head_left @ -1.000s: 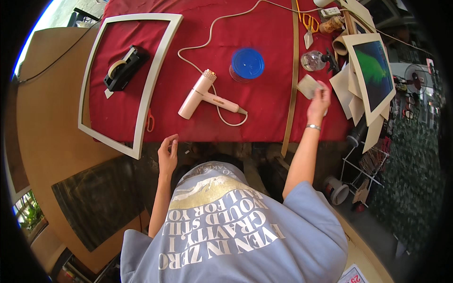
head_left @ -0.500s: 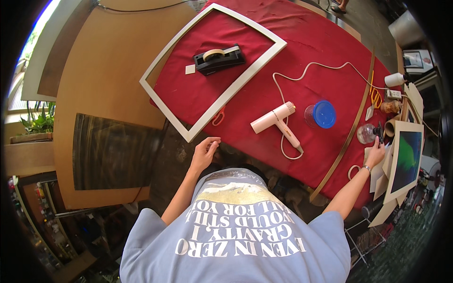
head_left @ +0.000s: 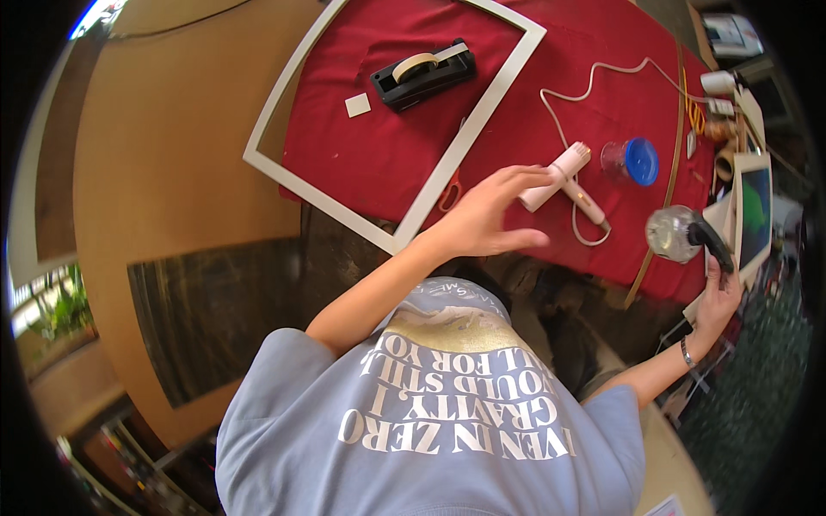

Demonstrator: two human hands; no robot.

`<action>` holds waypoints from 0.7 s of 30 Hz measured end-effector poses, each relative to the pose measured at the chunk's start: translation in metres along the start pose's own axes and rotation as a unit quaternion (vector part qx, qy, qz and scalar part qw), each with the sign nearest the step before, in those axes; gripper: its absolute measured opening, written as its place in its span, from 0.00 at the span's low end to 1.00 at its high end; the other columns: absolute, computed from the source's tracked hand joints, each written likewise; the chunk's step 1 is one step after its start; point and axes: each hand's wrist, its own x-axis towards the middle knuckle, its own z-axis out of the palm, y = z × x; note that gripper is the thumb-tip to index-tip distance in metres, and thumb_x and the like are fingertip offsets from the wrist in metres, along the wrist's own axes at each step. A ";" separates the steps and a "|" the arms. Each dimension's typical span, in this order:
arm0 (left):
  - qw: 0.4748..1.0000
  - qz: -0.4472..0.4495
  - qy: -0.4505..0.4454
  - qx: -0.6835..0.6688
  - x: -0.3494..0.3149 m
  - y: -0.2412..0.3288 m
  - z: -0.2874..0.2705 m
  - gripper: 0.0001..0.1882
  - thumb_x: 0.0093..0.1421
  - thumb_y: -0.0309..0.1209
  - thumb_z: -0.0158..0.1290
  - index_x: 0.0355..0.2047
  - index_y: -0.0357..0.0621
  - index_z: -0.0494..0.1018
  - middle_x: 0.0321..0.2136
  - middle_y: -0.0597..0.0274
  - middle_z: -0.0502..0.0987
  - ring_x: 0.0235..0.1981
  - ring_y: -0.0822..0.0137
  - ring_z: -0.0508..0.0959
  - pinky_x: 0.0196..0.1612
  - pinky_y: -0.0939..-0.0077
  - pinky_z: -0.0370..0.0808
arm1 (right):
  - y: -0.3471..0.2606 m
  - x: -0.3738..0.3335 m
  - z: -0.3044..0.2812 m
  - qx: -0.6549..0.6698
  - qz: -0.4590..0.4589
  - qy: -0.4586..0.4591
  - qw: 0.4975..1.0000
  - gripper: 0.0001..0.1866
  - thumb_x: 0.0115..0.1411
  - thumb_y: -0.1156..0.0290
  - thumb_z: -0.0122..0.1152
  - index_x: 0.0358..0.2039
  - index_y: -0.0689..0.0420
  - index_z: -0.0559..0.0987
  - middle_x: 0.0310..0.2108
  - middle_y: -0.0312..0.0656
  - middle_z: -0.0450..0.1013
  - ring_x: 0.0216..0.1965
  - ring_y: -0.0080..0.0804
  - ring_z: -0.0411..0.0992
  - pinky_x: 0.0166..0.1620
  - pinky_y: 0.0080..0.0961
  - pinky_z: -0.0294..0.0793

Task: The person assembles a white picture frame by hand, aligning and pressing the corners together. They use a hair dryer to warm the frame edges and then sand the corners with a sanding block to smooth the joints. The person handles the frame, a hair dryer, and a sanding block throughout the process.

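Holding hand: my right hand [head_left: 721,298], at the right of the frame, has its fingers curled round the black spray head [head_left: 711,240]; how firmly, I cannot tell.
Spray bottle [head_left: 672,234]: clear and round, right of centre, slanting with its body toward the upper left; it looks lifted off the red cloth [head_left: 637,105], though I cannot be sure.
Free hand: my left hand [head_left: 492,217], mid-frame, holds nothing, thumb and fingers spread wide.
Hair dryer [head_left: 564,169]: pink, overlapped by my left fingertips; touching or apart, I cannot tell.
Steadying: a hold close to the neck would serve best, with no squeeze on the trigger, since the round body could swing.
Clearance: I should mind the blue-lidded jar [head_left: 642,162] above the bottle and the picture [head_left: 755,211] at far right.
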 end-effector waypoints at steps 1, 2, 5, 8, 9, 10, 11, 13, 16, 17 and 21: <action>0.998 0.048 -0.035 0.004 0.005 0.001 -0.009 0.47 0.52 0.45 0.72 0.68 0.39 0.65 0.67 0.47 0.67 0.70 0.49 0.64 0.71 0.55 0.62 | -0.027 -0.023 0.017 0.011 -0.011 -0.024 1.000 0.15 0.69 0.68 0.65 0.48 0.67 0.79 0.41 0.37 0.78 0.44 0.26 0.75 0.52 0.23 0.73; 0.993 0.088 -0.075 -0.007 0.008 0.003 -0.018 0.50 0.51 0.47 0.72 0.69 0.39 0.63 0.67 0.46 0.66 0.70 0.48 0.63 0.71 0.54 0.61 | -0.052 -0.045 0.040 -0.006 -0.042 -0.029 0.999 0.14 0.68 0.69 0.66 0.46 0.67 0.80 0.40 0.37 0.79 0.43 0.25 0.75 0.51 0.23 0.73; 0.972 0.174 -0.156 -0.030 0.000 0.011 -0.042 0.58 0.46 0.55 0.72 0.71 0.38 0.60 0.70 0.44 0.62 0.71 0.46 0.62 0.71 0.50 0.60 | -0.125 -0.103 0.107 0.036 0.005 -0.162 0.986 0.10 0.61 0.72 0.70 0.39 0.64 0.82 0.39 0.41 0.80 0.40 0.25 0.77 0.43 0.22 0.74; 0.946 0.137 -0.282 -0.077 -0.023 0.019 -0.076 0.60 0.48 0.51 0.72 0.74 0.41 0.54 0.64 0.44 0.69 0.58 0.44 0.75 0.59 0.53 0.72 | -0.180 -0.141 0.184 0.143 -0.018 -0.238 0.961 0.06 0.55 0.75 0.72 0.32 0.62 0.83 0.31 0.39 0.81 0.30 0.27 0.78 0.34 0.24 0.74; 0.922 0.063 -0.360 -0.125 -0.034 0.021 -0.088 0.59 0.49 0.49 0.71 0.75 0.43 0.53 0.61 0.44 0.72 0.52 0.45 0.80 0.53 0.55 0.76 | -0.195 -0.153 0.206 0.178 -0.026 -0.244 0.953 0.05 0.53 0.75 0.72 0.31 0.61 0.84 0.28 0.38 0.81 0.27 0.29 0.78 0.32 0.25 0.74; 0.917 0.053 -0.364 -0.156 -0.043 0.022 -0.099 0.58 0.50 0.44 0.70 0.76 0.44 0.50 0.55 0.45 0.76 0.42 0.46 0.82 0.42 0.58 0.77 | -0.208 -0.163 0.220 0.193 -0.012 -0.249 0.949 0.06 0.53 0.76 0.72 0.31 0.60 0.84 0.28 0.39 0.81 0.27 0.30 0.79 0.33 0.25 0.74; 0.912 0.012 -0.381 -0.154 -0.053 0.022 -0.112 0.55 0.52 0.38 0.66 0.76 0.45 0.49 0.54 0.45 0.76 0.41 0.46 0.82 0.41 0.59 0.78 | -0.216 -0.171 0.231 0.226 -0.012 -0.244 0.943 0.06 0.52 0.76 0.72 0.31 0.59 0.84 0.28 0.39 0.82 0.27 0.32 0.79 0.33 0.26 0.75; 0.909 -0.095 -0.392 -0.107 -0.077 0.027 -0.128 0.49 0.53 0.28 0.60 0.75 0.46 0.53 0.53 0.47 0.77 0.41 0.47 0.82 0.42 0.62 0.79 | -0.224 -0.186 0.250 0.221 -0.018 -0.242 0.945 0.06 0.53 0.76 0.72 0.32 0.60 0.84 0.28 0.41 0.81 0.27 0.37 0.78 0.33 0.28 0.74; 0.951 -0.059 -0.292 -0.084 -0.113 0.030 -0.138 0.42 0.52 0.21 0.52 0.71 0.44 0.62 0.53 0.50 0.78 0.40 0.54 0.85 0.43 0.67 0.81 | -0.207 -0.206 0.258 0.188 -0.006 -0.246 0.951 0.11 0.60 0.66 0.70 0.33 0.61 0.83 0.29 0.41 0.79 0.29 0.34 0.76 0.32 0.28 0.72; 0.948 -0.114 -0.283 -0.091 -0.127 0.027 -0.143 0.40 0.52 0.20 0.51 0.69 0.43 0.65 0.53 0.50 0.79 0.40 0.57 0.85 0.44 0.67 0.81 | -0.193 -0.213 0.258 0.171 0.028 -0.242 0.955 0.14 0.64 0.61 0.69 0.33 0.61 0.83 0.31 0.39 0.78 0.29 0.32 0.75 0.32 0.26 0.71; 0.943 -0.250 -0.201 -0.082 -0.188 0.008 -0.141 0.29 0.52 0.18 0.50 0.56 0.38 0.76 0.41 0.54 0.84 0.36 0.65 0.86 0.44 0.70 0.81 | -0.109 -0.250 0.286 0.514 0.357 -0.052 0.778 0.40 0.66 0.27 0.44 0.47 0.56 0.74 0.30 0.34 0.65 0.25 0.19 0.59 0.28 0.20 0.60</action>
